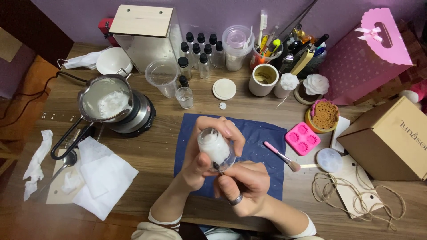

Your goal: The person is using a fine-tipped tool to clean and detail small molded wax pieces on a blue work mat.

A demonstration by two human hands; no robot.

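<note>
Head view | centre frame, over blue mat [262, 146]; left hand [200, 160] grips white-filled glass jar [215, 149] tilted; right hand [242, 184] pinches something dark at its base | best worked slowly, jar steady.

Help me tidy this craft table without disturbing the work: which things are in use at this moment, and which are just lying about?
In use:
left hand
right hand
small clear jar of white wax, held in both hands
blue mat beneath them

Lying about:
pink silicone mould
pink brush
melting pot
twine
cardboard box
white tissues
</note>
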